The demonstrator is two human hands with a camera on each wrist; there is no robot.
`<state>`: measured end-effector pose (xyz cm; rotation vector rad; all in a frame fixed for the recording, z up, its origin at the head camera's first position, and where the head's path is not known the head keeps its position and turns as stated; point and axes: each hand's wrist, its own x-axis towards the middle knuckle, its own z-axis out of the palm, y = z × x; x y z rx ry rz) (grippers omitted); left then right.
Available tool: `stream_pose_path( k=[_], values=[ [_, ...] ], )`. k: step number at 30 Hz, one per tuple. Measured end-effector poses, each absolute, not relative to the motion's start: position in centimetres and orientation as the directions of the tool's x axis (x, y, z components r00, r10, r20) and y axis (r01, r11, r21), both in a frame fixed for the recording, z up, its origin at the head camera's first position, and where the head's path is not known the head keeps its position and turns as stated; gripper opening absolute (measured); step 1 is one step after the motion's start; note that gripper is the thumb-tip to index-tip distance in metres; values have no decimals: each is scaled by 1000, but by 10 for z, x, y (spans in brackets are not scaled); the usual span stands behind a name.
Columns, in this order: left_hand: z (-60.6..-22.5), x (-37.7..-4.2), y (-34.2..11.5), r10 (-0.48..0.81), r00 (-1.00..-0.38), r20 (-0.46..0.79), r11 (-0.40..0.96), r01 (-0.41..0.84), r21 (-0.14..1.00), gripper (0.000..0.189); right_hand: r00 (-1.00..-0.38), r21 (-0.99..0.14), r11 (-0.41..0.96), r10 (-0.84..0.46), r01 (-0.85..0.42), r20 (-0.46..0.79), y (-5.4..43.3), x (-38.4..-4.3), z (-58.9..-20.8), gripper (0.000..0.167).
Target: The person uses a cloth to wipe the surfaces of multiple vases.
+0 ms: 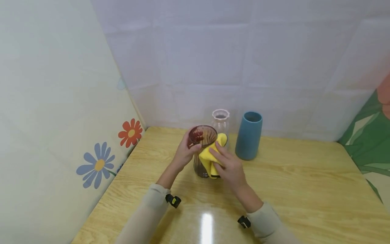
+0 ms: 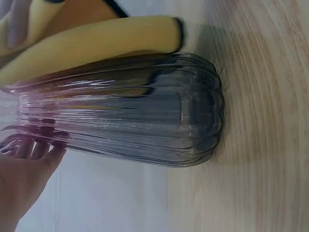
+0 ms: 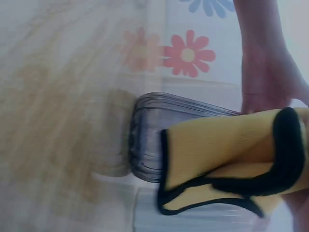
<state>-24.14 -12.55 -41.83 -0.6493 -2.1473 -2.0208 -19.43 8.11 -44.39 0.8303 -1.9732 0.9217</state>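
A ribbed glass vase [image 2: 145,113], purple-red at the rim and smoky grey toward the base, stands on the wooden table. My left hand [image 1: 184,150] grips it near the rim, thumb at the front. On its right side my right hand [image 1: 228,166] holds a folded yellow cloth [image 1: 210,159] with dark edging against the glass. The right wrist view has the cloth [image 3: 222,150] covering much of the vase, its lower end showing beside it.
Behind the purple vase stands a clear glass vase [image 1: 220,123] with a scalloped pale rim. A blue vase [image 1: 248,137] is to its right. The wooden table [image 1: 304,183] meets a white wall covering [image 1: 198,61] at the back.
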Motion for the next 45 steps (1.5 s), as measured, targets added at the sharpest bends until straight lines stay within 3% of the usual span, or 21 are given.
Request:
stream_pose_path(
  k=[4, 13, 22, 45],
  values=[
    [-418, -242, -127, 239, -896, 374, 2, 385, 923, 114, -518, -273, 573, -323, -773, 792, 78, -193, -452, 53],
    [-414, -247, -131, 268, -891, 367, -40, 371, 928, 112, -511, -201, 607, -394, -768, 764, 76, -189, -456, 63],
    [-414, -248, -133, 300, -892, 338, -65, 334, 940, 123, -524, -202, 609, -412, -767, 746, 80, -185, -461, 63],
    [-417, -259, -139, 398, -860, 320, -111, 301, 947, 112, -496, -103, 635, -481, -766, 723, 88, -177, -467, 53]
  ],
)
